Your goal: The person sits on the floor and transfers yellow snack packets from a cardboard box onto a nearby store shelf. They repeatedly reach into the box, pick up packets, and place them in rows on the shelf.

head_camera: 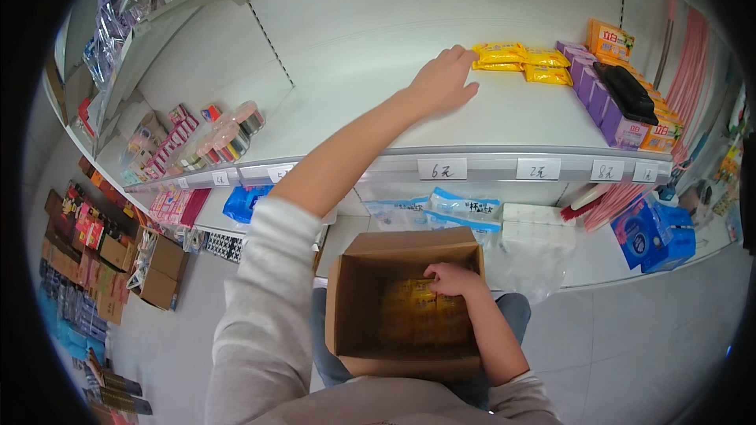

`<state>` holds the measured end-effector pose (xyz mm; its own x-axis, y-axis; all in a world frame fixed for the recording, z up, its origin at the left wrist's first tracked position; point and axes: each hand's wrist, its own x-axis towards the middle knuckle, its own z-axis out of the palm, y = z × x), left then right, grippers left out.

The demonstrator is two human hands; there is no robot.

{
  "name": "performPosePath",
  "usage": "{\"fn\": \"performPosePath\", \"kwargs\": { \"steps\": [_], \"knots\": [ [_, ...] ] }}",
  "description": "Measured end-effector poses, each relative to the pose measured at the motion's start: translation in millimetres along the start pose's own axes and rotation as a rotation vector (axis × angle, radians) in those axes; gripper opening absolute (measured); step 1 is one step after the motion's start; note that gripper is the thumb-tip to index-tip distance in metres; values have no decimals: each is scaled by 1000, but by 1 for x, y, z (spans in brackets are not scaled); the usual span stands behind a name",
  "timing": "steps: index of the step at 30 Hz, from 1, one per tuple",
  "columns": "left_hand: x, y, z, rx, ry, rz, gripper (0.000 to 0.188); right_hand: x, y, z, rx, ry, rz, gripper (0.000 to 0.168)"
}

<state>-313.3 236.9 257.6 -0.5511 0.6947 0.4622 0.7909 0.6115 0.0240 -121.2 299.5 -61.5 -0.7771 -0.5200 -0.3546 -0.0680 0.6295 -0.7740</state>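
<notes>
My left hand [446, 79] is stretched over the white shelf [366, 103], its fingertips at the left end of a stacked yellow wrapped pack [499, 53]. The thumb stands apart from the fingers, with nothing seen between them. More yellow packs [548, 66] lie stacked just to the right. An open cardboard box [407, 243] rests at my lap, between my knees. Rows of the same yellow packs [425, 321] fill its bottom. Inside the box, my right hand [456, 280] has curled fingers on a yellow pack [422, 289] near the far wall; whether it grips the pack is unclear.
Purple boxes [596, 97], orange boxes [664, 130] and a black plastic object [625, 91] stand at the shelf's right. Handwritten price tags [442, 169] line its front edge. White paper packs [537, 230] sit on the lower shelf. Cartons [159, 268] stand on the left floor.
</notes>
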Motion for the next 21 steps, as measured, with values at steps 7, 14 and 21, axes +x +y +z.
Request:
{"fn": "performPosePath", "kwargs": {
  "steps": [7,14,21],
  "knots": [
    [76,-11,71,50,-101,-212,87,-7,-5,6,-43,5,-17,44],
    [103,-13,95,95,-68,-285,82,1,11,0,1,24,23,46],
    [83,-6,68,236,-84,-312,60,4,5,7,-4,33,40,47]
  ]
}}
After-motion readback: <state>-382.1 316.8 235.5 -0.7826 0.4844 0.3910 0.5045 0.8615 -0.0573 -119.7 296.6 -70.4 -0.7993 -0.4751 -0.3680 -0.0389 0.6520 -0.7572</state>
